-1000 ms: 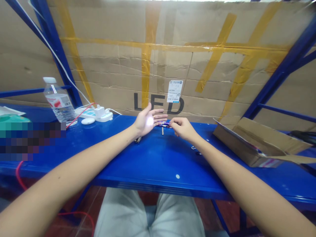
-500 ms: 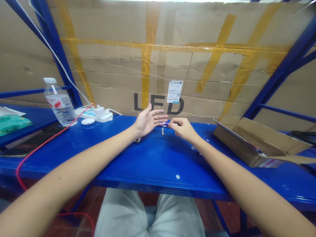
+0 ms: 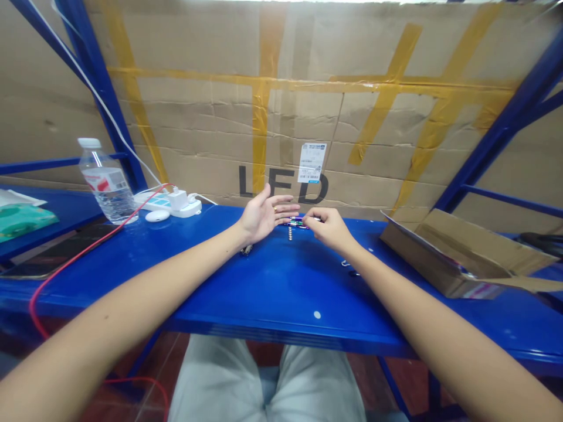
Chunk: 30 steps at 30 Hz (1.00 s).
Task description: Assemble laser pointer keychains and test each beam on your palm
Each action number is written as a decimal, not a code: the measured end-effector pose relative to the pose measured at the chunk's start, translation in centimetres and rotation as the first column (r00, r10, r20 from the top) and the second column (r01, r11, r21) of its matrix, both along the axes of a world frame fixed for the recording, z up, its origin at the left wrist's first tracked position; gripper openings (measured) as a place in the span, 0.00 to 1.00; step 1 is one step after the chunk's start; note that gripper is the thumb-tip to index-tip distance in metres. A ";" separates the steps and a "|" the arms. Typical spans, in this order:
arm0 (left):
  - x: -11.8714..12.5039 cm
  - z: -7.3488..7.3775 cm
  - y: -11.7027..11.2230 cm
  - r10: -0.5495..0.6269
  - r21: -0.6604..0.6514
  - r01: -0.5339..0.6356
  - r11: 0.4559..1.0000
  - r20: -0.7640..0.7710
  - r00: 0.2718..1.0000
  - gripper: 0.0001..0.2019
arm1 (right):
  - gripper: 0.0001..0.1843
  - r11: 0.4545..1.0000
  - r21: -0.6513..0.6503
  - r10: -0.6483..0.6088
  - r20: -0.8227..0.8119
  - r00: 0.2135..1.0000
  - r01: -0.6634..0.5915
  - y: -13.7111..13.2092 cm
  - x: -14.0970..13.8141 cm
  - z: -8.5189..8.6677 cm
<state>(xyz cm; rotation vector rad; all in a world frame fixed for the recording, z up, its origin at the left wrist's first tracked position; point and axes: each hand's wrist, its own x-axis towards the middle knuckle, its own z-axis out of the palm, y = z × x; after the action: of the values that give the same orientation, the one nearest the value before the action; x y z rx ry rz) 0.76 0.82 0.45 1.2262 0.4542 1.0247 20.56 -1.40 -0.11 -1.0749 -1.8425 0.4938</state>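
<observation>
Large sheet of brown cardboard (image 3: 211, 129), yellow-taped, lettered in black, standing behind everything. In front of it, a blue bench (image 3: 281, 299) with a smooth surface. On its right side, an open brown cardboard box (image 3: 417, 261), flaps spread. Far left, a dark, flat, rectangular slab (image 3: 57, 253), a red cable (image 3: 79, 261) running across it. Clear plastic bottle with a white cap (image 3: 105, 184) beyond the slab, leaning in view; white power strip (image 3: 153, 201) just beside it.

Left hand (image 3: 263, 218) open, palm bare, fingers extended toward the right hand (image 3: 326, 227). Right hand closed, thumb and fingers pinching a slim, shiny purple pen-shaped object (image 3: 299, 223). The object lies roughly level between the two hands, its far end at the left fingertips; cannot tell whether they touch.

Small dark metallic cluster (image 3: 247, 250) by the left wrist, partly hidden. Smallest: short row of silvery beads (image 3: 290, 234), just on the near side of the purple object in view.
</observation>
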 end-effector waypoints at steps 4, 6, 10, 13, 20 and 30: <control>0.0 0.1 -0.1 0.001 -0.012 -0.001 1.000 0.016 1.000 0.37 | 0.13 1.000 0.001 -0.005 -0.005 1.000 0.005 0.0 0.0 0.0; 0.0 0.1 -0.1 -0.001 -0.016 0.001 1.000 0.015 1.000 0.37 | 0.13 1.000 -0.004 -0.007 -0.011 1.000 0.007 0.0 0.0 0.0; 0.1 0.1 0.0 0.003 -0.008 -0.003 1.000 0.007 1.000 0.36 | 0.12 1.000 -0.030 0.001 -0.006 1.000 -0.001 0.1 0.1 0.0; 0.4 -0.2 0.2 0.033 0.036 -0.032 0.999 -0.044 0.998 0.32 | 0.13 0.996 -0.089 0.026 -0.002 1.000 -0.026 0.3 0.0 -0.2; 0.8 -0.9 0.5 0.351 0.571 -0.082 0.817 -0.379 0.856 0.08 | 0.14 0.921 -0.332 0.185 -0.087 0.979 -0.204 1.2 0.4 -0.9; 0.4 -0.7 4.8 0.592 0.680 -0.161 0.716 -0.469 0.655 0.05 | 0.07 0.946 -0.306 0.084 -0.093 0.992 -0.109 6.6 2.8 -0.7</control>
<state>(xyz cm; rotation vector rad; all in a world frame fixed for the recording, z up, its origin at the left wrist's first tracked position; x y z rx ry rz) 1.16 5.62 -0.29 2.1614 1.0693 1.1175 23.35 5.21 -0.85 -1.1565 -1.7914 0.8961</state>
